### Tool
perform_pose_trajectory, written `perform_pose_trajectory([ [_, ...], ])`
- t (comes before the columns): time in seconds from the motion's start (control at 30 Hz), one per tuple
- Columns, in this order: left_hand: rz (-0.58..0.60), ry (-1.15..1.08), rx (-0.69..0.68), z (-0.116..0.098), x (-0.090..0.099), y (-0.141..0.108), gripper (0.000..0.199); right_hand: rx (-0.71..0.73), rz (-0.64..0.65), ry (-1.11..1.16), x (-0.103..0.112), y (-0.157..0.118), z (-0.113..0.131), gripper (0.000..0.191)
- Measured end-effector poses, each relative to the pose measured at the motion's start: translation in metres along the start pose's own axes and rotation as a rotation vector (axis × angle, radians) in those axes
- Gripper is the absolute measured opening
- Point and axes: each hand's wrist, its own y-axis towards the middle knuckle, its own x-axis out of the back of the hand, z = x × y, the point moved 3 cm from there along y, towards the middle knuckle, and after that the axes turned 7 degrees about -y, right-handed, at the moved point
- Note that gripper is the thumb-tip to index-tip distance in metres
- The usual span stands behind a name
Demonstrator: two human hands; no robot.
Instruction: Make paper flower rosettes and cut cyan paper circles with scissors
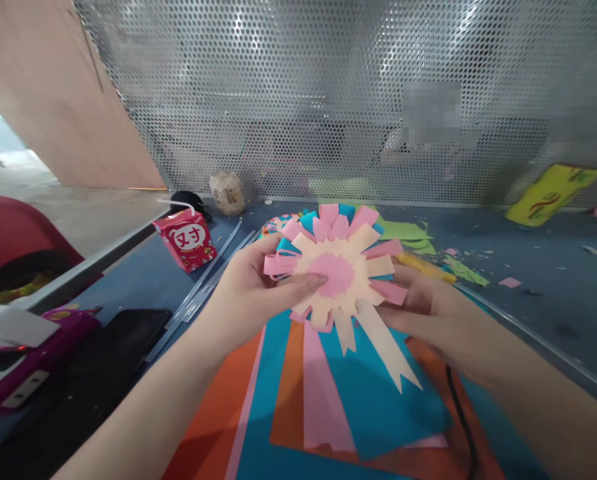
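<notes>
A layered paper rosette (358, 267) in pink, cream and blue, with a pink scalloped centre and two cream notched tails, is held up in the middle. My left hand (258, 283) grips its left side, the thumb lying across the pink centre and the fingers behind. At the right edge, my right hand (423, 300) holds the rosette, its fingers partly hidden behind the paper loops. Beneath the rosette lie sheets of blue (383, 393), orange and pink paper, stacked and overlapping.
A red drink carton (185, 240), clear glue sticks (198, 293), a black phone (143, 333) and a purple device (8, 387) lie left. Green paper scraps (403, 233) are behind; a yellow packet (553, 193) stands right. A perforated metal panel (303, 87) closes the back.
</notes>
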Motion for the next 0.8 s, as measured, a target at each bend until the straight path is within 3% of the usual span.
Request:
perform_pose_trajectory([
  [0.1,0.034,-0.027,0.008,-0.0004,-0.0005,0.0004,0.021,-0.029,0.117,0.127,-0.0035,-0.0026,0.0008,0.052],
  [0.3,0.103,-0.047,0.030,0.0009,-0.0014,0.0000,0.020,-0.135,0.149,0.212,-0.0033,-0.0077,0.0066,0.040],
  [0.43,0.116,-0.037,0.025,-0.0005,-0.0020,-0.0001,0.019,-0.170,0.103,0.198,-0.0046,-0.0060,0.0051,0.060],
  [0.63,0.117,0.013,0.008,-0.0008,-0.0017,-0.0004,0.018,-0.143,0.064,0.141,-0.0047,-0.0020,0.0029,0.047],
  [0.8,0.109,0.078,0.005,0.0018,0.0013,0.0005,0.016,-0.019,0.045,0.035,-0.0010,0.0021,0.0055,0.045],
])
